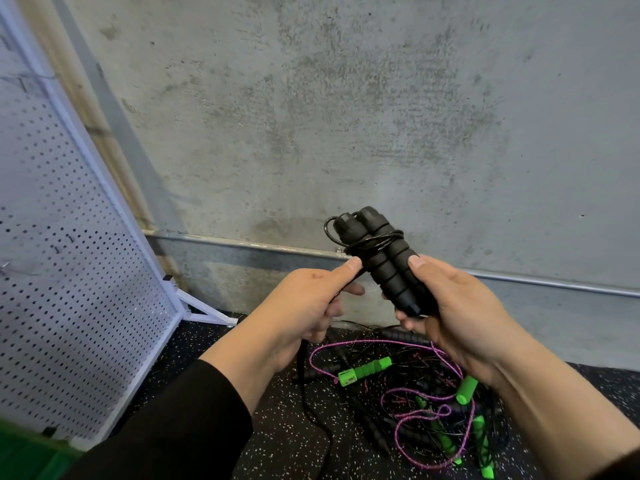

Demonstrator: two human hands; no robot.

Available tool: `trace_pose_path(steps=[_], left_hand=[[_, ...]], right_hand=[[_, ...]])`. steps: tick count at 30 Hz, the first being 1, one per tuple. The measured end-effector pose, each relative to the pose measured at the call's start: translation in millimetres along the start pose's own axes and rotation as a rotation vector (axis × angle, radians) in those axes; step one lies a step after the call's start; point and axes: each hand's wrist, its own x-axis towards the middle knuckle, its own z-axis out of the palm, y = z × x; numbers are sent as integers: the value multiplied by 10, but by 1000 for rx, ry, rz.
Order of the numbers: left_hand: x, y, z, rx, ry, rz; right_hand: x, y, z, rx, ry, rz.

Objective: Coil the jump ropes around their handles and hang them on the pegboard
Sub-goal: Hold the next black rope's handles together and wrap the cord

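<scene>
My right hand [460, 317] grips two black foam jump-rope handles [384, 261] side by side, tops tilted up and left. A few turns of thin black cord [374, 242] circle their upper part. My left hand [311, 303] pinches that cord between thumb and fingers just left of the handles; the rest of the cord hangs down from it to the floor [311, 417]. A white pegboard [69, 271] leans at the left, with small hooks [64, 244] on it.
On the speckled black floor [277, 445] below my hands lies a tangled pile of ropes: purple cord [433, 403], green handles [363, 370] and more black handles. A concrete wall [346, 116] with a metal conduit [242, 242] stands ahead. The pegboard's white foot [207, 311] juts out.
</scene>
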Motion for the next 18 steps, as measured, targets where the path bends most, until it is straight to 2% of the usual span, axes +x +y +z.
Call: trace_pose_path(steps=[3,9,14,18], left_hand=[[25,11,-74,34,26,-34],[89,53,-179,-48,76,-53],[83,-4,-84,-143,45,-77],[99,-23,-29,-240,55,-101]], right_hand=[[18,-3,-54,-155,73,-85],[8,17,-54,-250,41,-92],[35,41,-42,-657,48,-200],[46,70,21,-836,56,-309]])
